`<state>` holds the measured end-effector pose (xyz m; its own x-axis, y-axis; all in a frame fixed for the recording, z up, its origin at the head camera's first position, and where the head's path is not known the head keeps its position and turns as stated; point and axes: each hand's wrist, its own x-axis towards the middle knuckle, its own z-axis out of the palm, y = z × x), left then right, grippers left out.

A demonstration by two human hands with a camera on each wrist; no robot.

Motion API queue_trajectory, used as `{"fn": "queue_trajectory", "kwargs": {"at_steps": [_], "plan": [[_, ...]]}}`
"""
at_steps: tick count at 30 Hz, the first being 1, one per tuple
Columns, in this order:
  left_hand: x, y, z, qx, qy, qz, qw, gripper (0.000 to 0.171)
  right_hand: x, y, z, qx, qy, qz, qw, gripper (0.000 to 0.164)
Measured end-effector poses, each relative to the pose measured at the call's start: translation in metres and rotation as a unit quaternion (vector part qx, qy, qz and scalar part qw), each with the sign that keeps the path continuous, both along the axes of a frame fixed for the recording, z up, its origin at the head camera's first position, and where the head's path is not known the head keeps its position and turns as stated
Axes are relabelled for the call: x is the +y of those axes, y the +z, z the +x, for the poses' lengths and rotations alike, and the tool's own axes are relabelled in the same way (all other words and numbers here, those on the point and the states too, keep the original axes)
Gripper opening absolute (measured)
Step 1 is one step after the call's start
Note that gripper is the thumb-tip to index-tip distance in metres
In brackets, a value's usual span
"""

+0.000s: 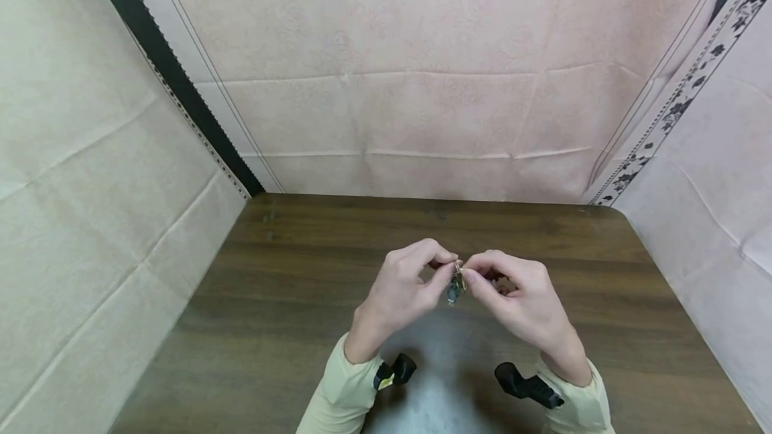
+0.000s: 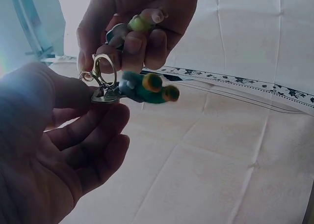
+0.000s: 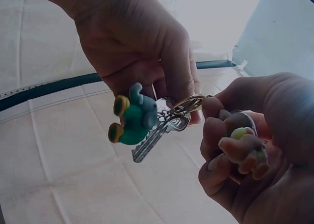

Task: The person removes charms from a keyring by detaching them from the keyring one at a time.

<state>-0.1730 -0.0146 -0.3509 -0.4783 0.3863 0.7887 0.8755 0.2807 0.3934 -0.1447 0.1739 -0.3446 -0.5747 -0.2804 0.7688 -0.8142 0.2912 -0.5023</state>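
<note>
Over the table, both hands meet at a gold key ring (image 3: 189,105). My left hand (image 1: 403,286) pinches the head of a silver key (image 3: 149,143) between thumb and forefinger, its blade pointing down in the right wrist view. Beside the key dangles a small green and blue-grey figurine (image 2: 149,86) with orange-yellow feet. With thumb and forefinger, my right hand (image 1: 521,293) pinches the ring's side. Its other fingers curl round a second small figurine (image 3: 245,150), pinkish with a yellow-green patch, partly hidden by the fingers.
A brown wooden table (image 1: 289,300) lies below the hands. Pale patterned cloth (image 1: 410,119) hangs behind it and along both sides, with a dark strip (image 1: 181,79) at the left corner. Each wrist wears a black camera mount (image 1: 525,384) at the sleeve.
</note>
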Motion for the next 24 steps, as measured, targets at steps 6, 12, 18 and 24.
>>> {"fn": "queue_trajectory", "kwargs": {"at_steps": [6, 12, 18, 24], "plan": [[-0.0009, -0.0012, -0.0002, -0.029, -0.001, 0.009, 0.9995, 0.009, 0.0006, -0.0009, -0.0006, -0.007, 0.004, 0.007, 1.000, 0.014], [-0.0015, -0.0022, -0.0002, -0.046, 0.000, 0.017, 0.9988, 0.011, -0.0002, -0.0007, -0.0010, -0.009, 0.008, 0.013, 1.000, 0.025], [-0.0021, -0.0033, -0.0009, -0.060, -0.001, 0.020, 0.9980, 0.013, -0.0002, -0.0002, -0.0013, -0.006, 0.011, 0.021, 1.000, 0.030], [-0.0042, -0.0024, -0.0015, -0.072, -0.008, 0.039, 0.9966, 0.014, 0.0006, -0.0004, -0.0010, -0.005, 0.019, 0.021, 1.000, 0.030]]}}
